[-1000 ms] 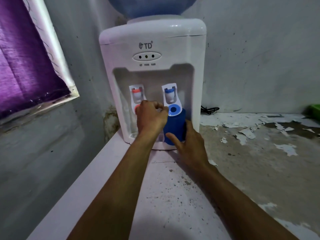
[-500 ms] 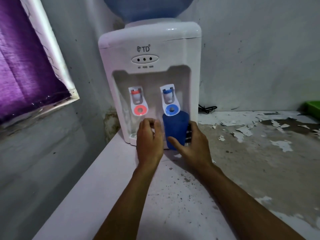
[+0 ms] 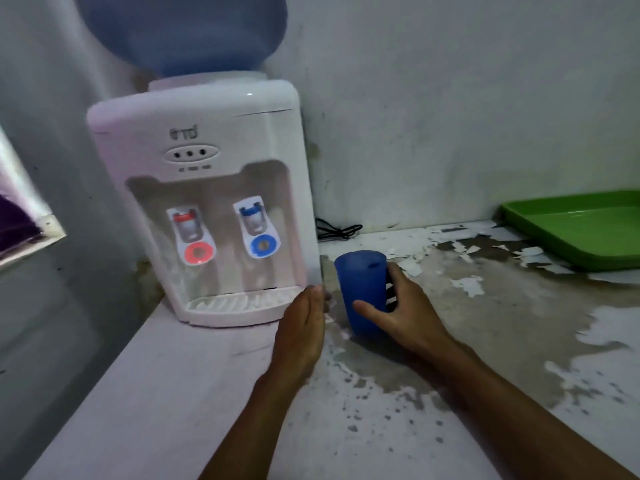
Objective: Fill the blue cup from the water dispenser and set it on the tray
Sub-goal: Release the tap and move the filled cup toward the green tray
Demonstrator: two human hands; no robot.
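Observation:
My right hand (image 3: 405, 308) grips the blue cup (image 3: 362, 289), holding it upright just right of the white water dispenser (image 3: 204, 209) and above the counter. My left hand (image 3: 301, 330) hovers beside the cup on its left, empty, fingers held flat together. The dispenser has a red tap (image 3: 195, 239) and a blue tap (image 3: 259, 230) over a drip tray (image 3: 239, 303). A green tray (image 3: 581, 230) lies at the far right of the counter. What is inside the cup cannot be seen.
A blue water bottle (image 3: 180, 32) sits on top of the dispenser. A black cable (image 3: 337, 230) lies behind it. The counter (image 3: 485, 341) has peeling white paint. Walls stand close behind and to the left, with a window frame (image 3: 31, 230) at the left.
My left hand left the blue tap and dropped down. My right hand drew the cup out from under the tap and moved it right, beside the dispenser. The view swung right, showing the green tray.

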